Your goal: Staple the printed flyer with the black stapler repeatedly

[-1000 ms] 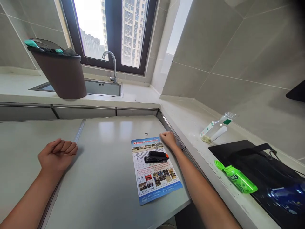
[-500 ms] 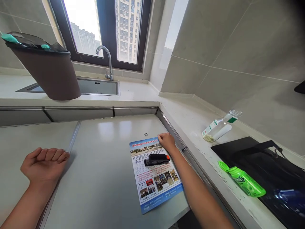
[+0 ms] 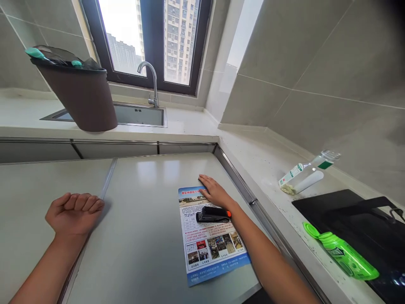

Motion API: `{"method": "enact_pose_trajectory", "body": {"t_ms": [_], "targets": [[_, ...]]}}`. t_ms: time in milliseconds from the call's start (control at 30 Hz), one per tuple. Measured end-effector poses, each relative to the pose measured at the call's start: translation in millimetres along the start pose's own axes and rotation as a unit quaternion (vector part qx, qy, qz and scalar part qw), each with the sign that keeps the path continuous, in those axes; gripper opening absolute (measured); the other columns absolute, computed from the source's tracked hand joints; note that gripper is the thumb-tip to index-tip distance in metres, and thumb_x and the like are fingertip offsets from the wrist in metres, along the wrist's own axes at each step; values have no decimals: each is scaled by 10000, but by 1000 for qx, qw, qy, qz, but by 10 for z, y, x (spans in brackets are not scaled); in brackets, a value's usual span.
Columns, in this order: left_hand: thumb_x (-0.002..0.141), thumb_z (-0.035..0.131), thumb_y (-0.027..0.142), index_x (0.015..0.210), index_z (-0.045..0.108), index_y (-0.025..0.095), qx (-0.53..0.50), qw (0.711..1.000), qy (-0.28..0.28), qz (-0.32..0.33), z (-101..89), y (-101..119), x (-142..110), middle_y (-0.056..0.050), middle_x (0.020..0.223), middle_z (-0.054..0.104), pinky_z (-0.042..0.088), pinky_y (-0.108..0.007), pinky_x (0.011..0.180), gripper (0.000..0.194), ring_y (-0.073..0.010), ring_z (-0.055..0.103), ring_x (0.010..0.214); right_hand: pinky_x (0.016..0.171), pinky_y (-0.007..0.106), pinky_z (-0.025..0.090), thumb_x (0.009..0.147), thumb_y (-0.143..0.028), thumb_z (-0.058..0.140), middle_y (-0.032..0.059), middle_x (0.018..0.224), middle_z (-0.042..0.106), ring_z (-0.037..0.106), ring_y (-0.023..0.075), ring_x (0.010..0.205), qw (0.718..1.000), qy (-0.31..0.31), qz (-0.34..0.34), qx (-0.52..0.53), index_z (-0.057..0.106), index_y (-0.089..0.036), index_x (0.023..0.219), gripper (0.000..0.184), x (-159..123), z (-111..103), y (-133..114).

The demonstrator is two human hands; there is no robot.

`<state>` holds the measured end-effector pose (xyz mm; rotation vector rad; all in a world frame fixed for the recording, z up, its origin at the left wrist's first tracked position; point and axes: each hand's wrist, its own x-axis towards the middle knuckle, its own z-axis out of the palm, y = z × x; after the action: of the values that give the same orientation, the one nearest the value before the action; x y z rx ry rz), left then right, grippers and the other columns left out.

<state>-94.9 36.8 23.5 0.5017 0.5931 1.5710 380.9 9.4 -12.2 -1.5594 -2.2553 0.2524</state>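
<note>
A printed leaflet [image 3: 211,274] with blue borders and photos lies on the pale tabletop. Across its upper middle rests a black stapler [image 3: 212,214] with an orange end. My right hand [image 3: 215,193] lies over the leaflet's top right corner, its fingers stretched out to the left past the top edge and holding nothing. The staples seen earlier above the leaflet are hidden under the fingers. Off to the left, my left hand [image 3: 75,212] rests on the table, curled into a fist near the clear strip [image 3: 109,177], with nothing visible in it.
A brown bin [image 3: 79,97] stands at the sink [image 3: 139,115], beside the faucet [image 3: 152,82]. On the right counter [image 3: 249,156] are a glass jar [image 3: 305,175], a green bottle [image 3: 346,255] with its cap flipped up, and a black hob [image 3: 335,207].
My right hand has opened from a closed shape at the leaflet's corner and reached left over the staples. My left hand stays a fist. The whole view has shifted slightly.
</note>
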Motion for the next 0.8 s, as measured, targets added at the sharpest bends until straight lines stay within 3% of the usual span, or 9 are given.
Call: {"method": "enact_pose_trajectory", "body": {"t_ms": [100,167,433,567,700,800], "targets": [[754,590,269,628,74,158,-10,1000,-18,-4,-26,-7,17,17,640,-53,143,-326,450,542,-157,-37,576,1282,540,185,1071,-377,385,108,1648,371,290,252,1551,999,-37,-9,-20,360,-216,1591,545,77,84,-63],[755,586,273,618,70,159,-6,999,-33,-10,-33,-10,22,16,608,-47,155,-326,445,546,-153,-12,547,1278,582,154,1073,-346,360,112,1658,347,262,268,1562,998,-43,-16,-34,353,-201,1596,542,180,195,-231],[823,596,423,607,75,161,139,986,-44,76,-59,-2,17,22,478,73,218,-294,428,622,-121,183,447,1272,633,89,1074,-361,353,102,1673,308,229,248,1572,991,-57,-119,-2,312,-182,1598,556,833,916,-1602],[845,586,420,598,94,165,131,987,-41,78,-76,19,15,22,485,88,219,-307,437,607,-119,181,456,1253,682,63,1083,-366,305,103,1685,272,209,250,1577,992,-52,-114,25,296,-183,1598,546,1020,1144,-2020],[846,616,373,596,99,164,83,993,-57,60,-62,30,-1,31,499,68,210,-311,446,611,-116,153,475,1241,702,48,1087,-351,310,93,1699,231,179,252,1584,991,-60,-105,48,254,-220,1611,543,1059,1155,-2130],[799,658,366,597,101,164,74,994,-62,51,-35,39,-21,36,487,79,206,-311,446,626,-116,165,476,1265,639,106,1086,-393,349,70,1716,191,150,234,1589,992,-34,-104,62,217,-237,1619,571,973,944,-2120]]}}
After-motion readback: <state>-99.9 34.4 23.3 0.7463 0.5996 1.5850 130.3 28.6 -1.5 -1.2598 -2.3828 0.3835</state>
